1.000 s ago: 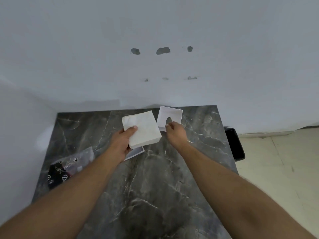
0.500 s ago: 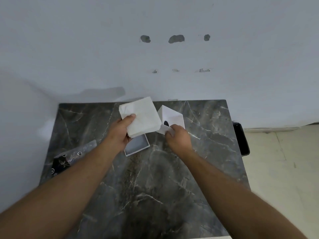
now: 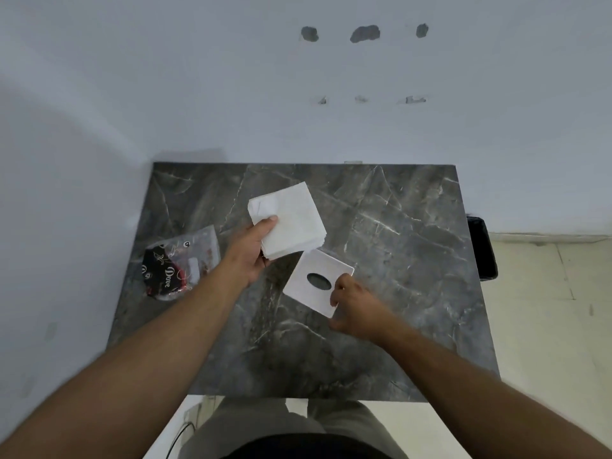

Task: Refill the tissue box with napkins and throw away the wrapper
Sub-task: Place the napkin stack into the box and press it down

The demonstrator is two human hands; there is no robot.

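Note:
My left hand (image 3: 250, 250) grips a thick stack of white napkins (image 3: 288, 223) by its near left corner, held above the dark marble table (image 3: 397, 226). My right hand (image 3: 351, 304) pinches the near right edge of a white square tissue box cover (image 3: 314, 281) with an oval opening, which lies low over the table just right of the stack. The box's base is hidden, apparently beneath the cover or my left hand. A crumpled clear and black plastic wrapper (image 3: 178, 263) lies on the table's left side.
A black bin (image 3: 482, 248) stands on the floor beside the table's right edge. A white wall runs behind and to the left of the table. Pale floor tiles show to the right.
My right hand has brought the white cover from the far side of the stack down toward me and laid it flat. The head view tilted downward. The napkin stack stayed in my left hand.

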